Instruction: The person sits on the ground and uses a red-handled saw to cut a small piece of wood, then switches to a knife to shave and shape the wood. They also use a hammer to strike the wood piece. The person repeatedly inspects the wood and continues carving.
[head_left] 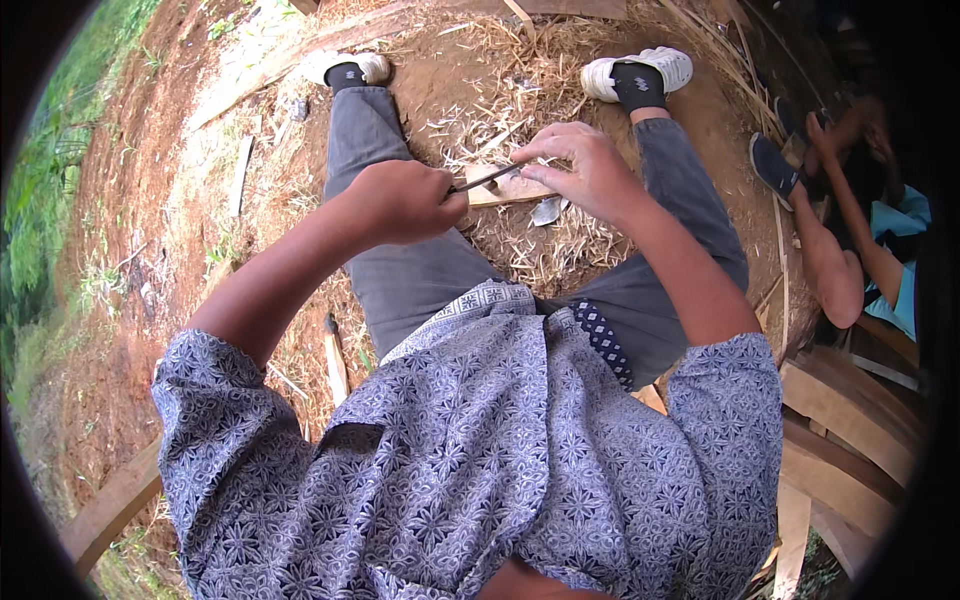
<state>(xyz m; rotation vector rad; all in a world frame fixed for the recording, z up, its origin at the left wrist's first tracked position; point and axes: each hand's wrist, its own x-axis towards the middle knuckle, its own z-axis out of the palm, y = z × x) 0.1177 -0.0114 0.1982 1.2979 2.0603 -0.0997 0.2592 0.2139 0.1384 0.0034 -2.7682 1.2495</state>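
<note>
My left hand (408, 202) is closed in a fist around one end of a thin dark strip (485, 179), which is narrow like a blade seen edge-on; its exact kind is not clear. Across from it, my right hand (592, 172) has thumb and forefinger at the strip's other end, pinching its tip. The strip slants up to the right between my hands, above the ground between my legs. Under it lies a short pale wooden board (512, 190) with a dark spot or hole. Beside the board is a small grey flat piece (546, 211).
Wood shavings (525, 250) cover the reddish soil between my legs. A wooden stick with a dark end (336, 362) lies by my left thigh. Curved wooden planks (850, 410) are stacked at the lower right. Another person's leg (825, 250) and arms are close on the right.
</note>
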